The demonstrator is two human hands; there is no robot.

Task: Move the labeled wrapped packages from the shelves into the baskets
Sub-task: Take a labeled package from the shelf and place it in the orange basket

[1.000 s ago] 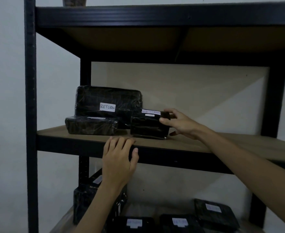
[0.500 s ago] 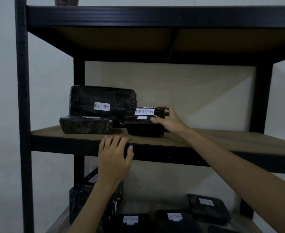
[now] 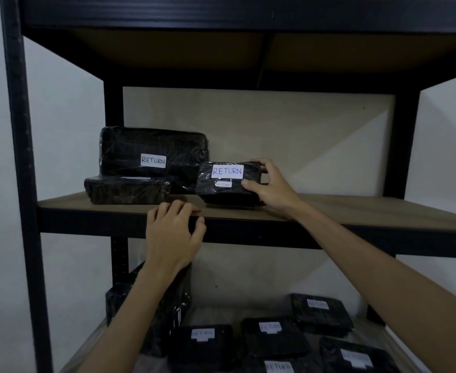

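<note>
The small wrapped package point(image 3: 228, 184), tipped up on the middle shelf point(image 3: 356, 211), shows a white label reading RETURN; the larger package point(image 3: 154, 149) at its far left reads RETURN too. The right hand point(image 3: 271, 188) grips the small package's right end. The left hand point(image 3: 173, 232) rests relaxed fingers on the shelf's near edge, holding nothing

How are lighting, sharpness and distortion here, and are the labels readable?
Head view: dim, underexposed; the small black plastic-wrapped package in the right hand shows a sharp, readable RETURN label; white labels on lower-shelf packages are blurred; black metal shelf upright leans from wide-angle distortion.
</note>
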